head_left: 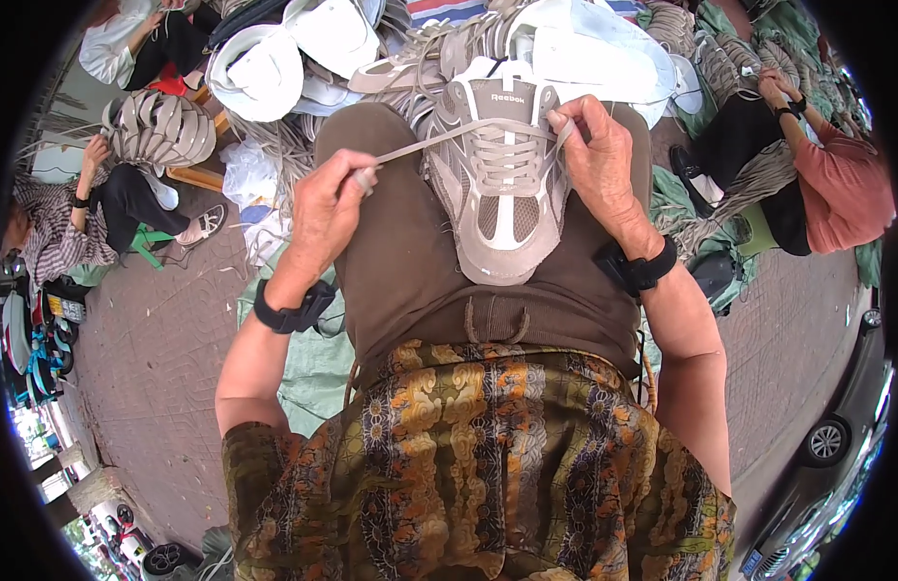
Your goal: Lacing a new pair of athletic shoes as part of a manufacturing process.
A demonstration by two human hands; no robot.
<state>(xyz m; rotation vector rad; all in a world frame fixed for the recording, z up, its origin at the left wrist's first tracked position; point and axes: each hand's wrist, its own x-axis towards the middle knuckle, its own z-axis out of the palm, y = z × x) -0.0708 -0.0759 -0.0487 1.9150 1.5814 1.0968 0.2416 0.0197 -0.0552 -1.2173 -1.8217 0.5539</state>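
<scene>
A grey and white shoe upper [508, 208] lies on my lap, toe toward me, its flat lace threaded in rows up the front. My left hand [325, 208] is closed in a pinch on one part of the shoelace [425, 143], which stretches taut from the upper's top left across to my fingers. At the upper's right edge my right hand [600, 160] pinches another part of the lace near the top eyelets. Whether the upper has a sole cannot be made out from above.
White curved pieces [260, 73] and stacked grey uppers lie beyond my knees. A person in checked clothing [71, 218] sits at the left with a bundle of uppers [163, 131]; another in a pink top [841, 189] sits at the right. A dark car [826, 441] stands at the lower right.
</scene>
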